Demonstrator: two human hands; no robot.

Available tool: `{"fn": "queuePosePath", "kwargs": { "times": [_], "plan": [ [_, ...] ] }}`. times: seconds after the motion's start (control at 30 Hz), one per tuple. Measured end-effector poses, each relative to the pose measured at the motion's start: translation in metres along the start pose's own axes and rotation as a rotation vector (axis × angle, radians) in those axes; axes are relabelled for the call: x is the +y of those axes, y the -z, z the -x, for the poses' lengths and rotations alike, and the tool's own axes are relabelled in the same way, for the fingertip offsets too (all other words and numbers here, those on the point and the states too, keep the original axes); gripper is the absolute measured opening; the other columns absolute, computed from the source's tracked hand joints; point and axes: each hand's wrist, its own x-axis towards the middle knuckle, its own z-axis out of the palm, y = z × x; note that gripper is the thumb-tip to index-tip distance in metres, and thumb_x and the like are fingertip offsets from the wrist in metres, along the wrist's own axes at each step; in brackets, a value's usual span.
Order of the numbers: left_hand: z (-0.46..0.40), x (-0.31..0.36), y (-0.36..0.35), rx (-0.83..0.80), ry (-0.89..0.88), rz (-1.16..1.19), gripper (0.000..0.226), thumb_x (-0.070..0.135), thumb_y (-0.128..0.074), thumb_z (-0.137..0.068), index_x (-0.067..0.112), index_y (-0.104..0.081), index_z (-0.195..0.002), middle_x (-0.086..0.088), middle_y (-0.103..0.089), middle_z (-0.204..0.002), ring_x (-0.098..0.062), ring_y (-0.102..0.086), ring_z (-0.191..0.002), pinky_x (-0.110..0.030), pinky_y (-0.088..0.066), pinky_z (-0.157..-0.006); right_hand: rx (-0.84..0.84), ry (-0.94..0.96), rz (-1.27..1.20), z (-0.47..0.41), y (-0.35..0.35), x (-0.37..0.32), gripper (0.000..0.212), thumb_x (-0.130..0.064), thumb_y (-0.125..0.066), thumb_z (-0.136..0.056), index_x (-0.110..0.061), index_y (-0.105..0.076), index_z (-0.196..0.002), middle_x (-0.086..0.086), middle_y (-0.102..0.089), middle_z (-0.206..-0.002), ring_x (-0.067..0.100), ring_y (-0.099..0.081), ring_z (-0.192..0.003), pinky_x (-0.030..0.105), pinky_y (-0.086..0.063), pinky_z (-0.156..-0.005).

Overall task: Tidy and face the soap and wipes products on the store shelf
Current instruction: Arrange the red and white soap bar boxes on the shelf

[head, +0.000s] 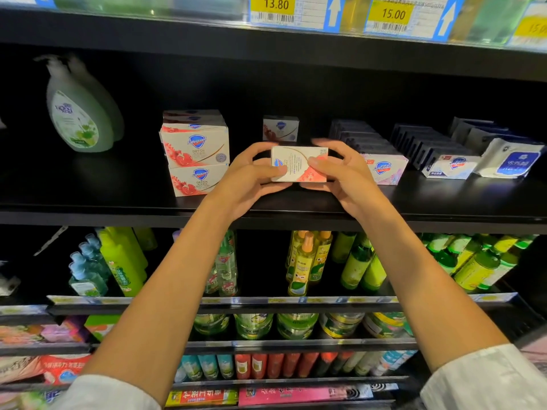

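A white and pink soap box (297,161) is held between both hands above the front of the black shelf (118,199), its printed back side toward me. My left hand (251,179) grips its left end and my right hand (340,176) grips its right end. To the left stands a stack of white and red soap boxes (195,152). One more such box (280,128) sits deeper behind the held one. On the right lie a pale pink soap box (384,168), a white soap box (450,167) and a wipes pack (509,159).
A green pump bottle (77,113) stands at the shelf's left. Dark rows of boxes (414,140) fill the back right. Price tags (273,8) line the shelf above. Lower shelves hold green and yellow bottles (305,261) and jars.
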Motion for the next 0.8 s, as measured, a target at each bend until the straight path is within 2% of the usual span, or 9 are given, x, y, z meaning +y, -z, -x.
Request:
{"fn": "queuePosePath", "kwargs": {
  "times": [0.2, 0.37, 0.6, 0.8],
  "plan": [
    [0.0016, 0.0019, -0.0020, 0.034, 0.015, 0.012, 0.045, 0.010, -0.071, -0.097, 0.008, -0.056, -0.140, -0.017, -0.072, -0.126, -0.033, -0.069, -0.120, -0.055, -0.058, -0.099, 0.007, 0.055, 0.008, 0.0018, -0.0003, 0.0003, 0.044, -0.004, -0.073, -0.095, -0.018, -0.061, -0.135, 0.010, -0.077, -0.119, 0.024, -0.074, -0.113, 0.042, -0.064, -0.089],
    [0.0036, 0.0033, -0.0035, 0.032, 0.011, 0.017, 0.036, 0.023, -0.065, -0.103, 0.005, -0.062, -0.134, -0.014, -0.073, -0.126, -0.032, -0.069, -0.121, -0.053, -0.057, -0.102, -0.009, 0.100, 0.058, -0.0007, 0.0002, 0.0031, 0.044, -0.001, -0.075, -0.093, -0.010, -0.061, -0.134, 0.008, -0.075, -0.122, 0.020, -0.072, -0.118, 0.037, -0.064, -0.089],
    [0.0032, 0.0033, -0.0027, 0.032, -0.002, -0.008, 0.030, 0.014, -0.066, -0.102, 0.000, -0.062, -0.128, -0.016, -0.072, -0.128, -0.032, -0.070, -0.119, -0.053, -0.056, -0.104, -0.088, 0.102, 0.071, -0.0036, -0.0013, 0.0043, 0.040, -0.003, -0.067, -0.098, -0.007, -0.058, -0.137, 0.006, -0.074, -0.124, 0.022, -0.070, -0.121, 0.038, -0.060, -0.097],
    [0.0042, 0.0039, -0.0036, 0.049, -0.010, 0.007, 0.035, 0.009, -0.066, -0.100, 0.001, -0.061, -0.133, -0.016, -0.071, -0.129, -0.032, -0.070, -0.120, -0.052, -0.055, -0.105, -0.075, 0.026, -0.006, -0.0044, -0.0077, 0.0020, 0.022, -0.029, -0.058, -0.107, -0.016, -0.067, -0.121, 0.003, -0.077, -0.118, 0.019, -0.071, -0.119, 0.044, -0.056, -0.105]
  ]
}}
